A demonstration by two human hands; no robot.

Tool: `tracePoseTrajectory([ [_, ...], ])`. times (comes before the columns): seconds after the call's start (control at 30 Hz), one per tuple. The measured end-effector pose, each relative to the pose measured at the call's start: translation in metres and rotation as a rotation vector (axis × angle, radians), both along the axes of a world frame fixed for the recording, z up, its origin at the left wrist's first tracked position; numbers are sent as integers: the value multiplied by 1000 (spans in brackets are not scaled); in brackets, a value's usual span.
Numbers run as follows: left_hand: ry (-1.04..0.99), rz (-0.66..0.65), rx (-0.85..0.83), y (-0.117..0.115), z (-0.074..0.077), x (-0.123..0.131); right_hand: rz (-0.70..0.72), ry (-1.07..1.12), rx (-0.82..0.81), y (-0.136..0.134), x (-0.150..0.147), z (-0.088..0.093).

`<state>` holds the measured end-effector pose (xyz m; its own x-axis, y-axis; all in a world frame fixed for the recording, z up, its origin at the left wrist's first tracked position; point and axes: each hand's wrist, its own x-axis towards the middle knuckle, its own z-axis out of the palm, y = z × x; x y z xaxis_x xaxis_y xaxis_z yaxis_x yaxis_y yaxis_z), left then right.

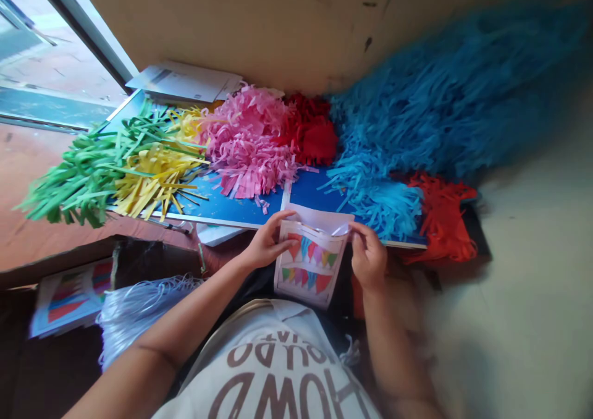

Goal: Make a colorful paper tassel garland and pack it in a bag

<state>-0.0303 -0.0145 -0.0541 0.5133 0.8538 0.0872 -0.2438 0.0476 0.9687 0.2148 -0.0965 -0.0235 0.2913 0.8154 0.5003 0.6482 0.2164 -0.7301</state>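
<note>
pennant sheet point(311, 277) partly under left hand point(267, 243), right hand point(368, 255)

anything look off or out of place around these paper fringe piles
The orange-red paper fringe droops past the right edge of the blue board instead of lying on it, and a bundle of pale strips sits apart from the other piles, low on the left. Both look stray.
</note>
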Motion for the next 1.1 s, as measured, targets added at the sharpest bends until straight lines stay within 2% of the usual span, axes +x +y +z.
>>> tracePoseTrajectory([
  [0.2, 37, -26, 2, -1, 9, 1, 207, -327, 16, 1, 34, 32],
  [0.37, 58, -58, -4, -4, 14, 3, 284, -577, 32, 2, 46, 47],
  [0.53, 77, -46, 78, -5, 17, 3, 262, -703, 88, 8, 46, 55],
  [0.73, 70, -61, 128, -7, 24, 4, 132, -910, 114, 14, 34, 70],
  [0.87, 106, -99, 153, -10, 25, 6, 397, -668, 41, 10, 27, 79],
  [0.93, 116, -120, 161, -12, 24, 5, 431, -478, 11, 5, 27, 76],
  [0.97, 121, -120, 173, -12, 23, 4, 371, -382, 25, 1, 27, 71],
  [1.1, 125, -88, 227, -13, 18, 1, -36, -75, 212, -14, 22, 36],
])
